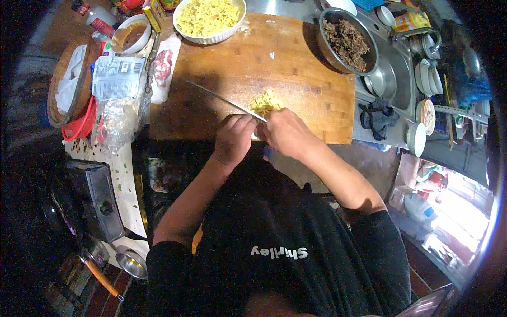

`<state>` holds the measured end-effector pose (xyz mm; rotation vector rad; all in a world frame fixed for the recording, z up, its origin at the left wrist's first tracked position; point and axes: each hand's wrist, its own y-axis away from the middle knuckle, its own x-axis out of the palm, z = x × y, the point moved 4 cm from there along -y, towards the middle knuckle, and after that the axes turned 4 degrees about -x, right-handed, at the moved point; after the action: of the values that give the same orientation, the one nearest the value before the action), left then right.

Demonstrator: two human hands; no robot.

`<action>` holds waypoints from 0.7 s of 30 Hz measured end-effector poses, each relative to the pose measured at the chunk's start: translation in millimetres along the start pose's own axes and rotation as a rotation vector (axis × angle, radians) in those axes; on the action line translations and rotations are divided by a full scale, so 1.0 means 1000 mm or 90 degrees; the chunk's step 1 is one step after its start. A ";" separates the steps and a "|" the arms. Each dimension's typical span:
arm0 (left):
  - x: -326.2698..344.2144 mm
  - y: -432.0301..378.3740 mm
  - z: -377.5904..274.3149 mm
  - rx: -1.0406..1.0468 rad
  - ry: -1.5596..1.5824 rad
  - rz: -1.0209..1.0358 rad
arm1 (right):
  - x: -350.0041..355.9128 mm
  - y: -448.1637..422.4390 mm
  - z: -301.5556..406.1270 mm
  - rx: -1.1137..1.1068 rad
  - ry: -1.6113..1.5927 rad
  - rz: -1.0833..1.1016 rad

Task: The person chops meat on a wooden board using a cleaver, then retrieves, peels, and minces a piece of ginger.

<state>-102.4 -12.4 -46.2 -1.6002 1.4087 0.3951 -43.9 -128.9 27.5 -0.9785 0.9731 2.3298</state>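
Observation:
My right hand (288, 131) is closed around the hidden handle of a kitchen knife (227, 99). Its long blade slants up and left over the wooden cutting board (317, 103). Close beside the blade's near end, my left hand (236, 136) has its fingers curled at the board's front edge; whether anything is under them is hidden. A small heap of chopped yellow food (267, 101), apparently cooked egg, lies just beyond my right hand. More such pieces fill a white fluted bowl (210, 39) at the back of the board.
A metal bowl of dark shredded food (346, 41) stands at the back right, near a steel sink (404, 79). Raw meat on a white wrapper (163, 67) lies along the left side. Plastic packages (119, 79) and a sauce-smeared bowl (132, 35) crowd the left.

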 end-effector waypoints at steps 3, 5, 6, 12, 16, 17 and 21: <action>0.005 0.002 0.003 0.011 -0.016 -0.020 | -0.005 0.005 0.000 0.064 -0.015 -0.001; 0.013 0.010 0.009 0.003 -0.030 -0.004 | -0.003 -0.004 0.004 0.075 -0.026 -0.007; 0.015 0.012 0.010 -0.003 -0.049 0.011 | -0.004 -0.009 0.007 0.079 -0.029 -0.013; 0.010 0.003 0.006 0.000 -0.032 0.030 | -0.007 0.012 0.004 0.061 -0.026 -0.116; -0.016 0.026 -0.012 0.068 0.041 0.052 | -0.003 0.044 -0.007 -0.016 -0.072 -0.236; -0.022 0.032 -0.019 0.128 0.073 0.046 | -0.001 0.049 -0.012 -0.029 -0.059 -0.242; -0.070 -0.004 -0.065 0.112 0.158 0.072 | 0.012 0.060 -0.020 -0.091 0.005 -0.288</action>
<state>-140.2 -22.9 40.8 -1.4671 1.6783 0.1345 -79.2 -182.3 34.8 -1.1279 0.5216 2.0318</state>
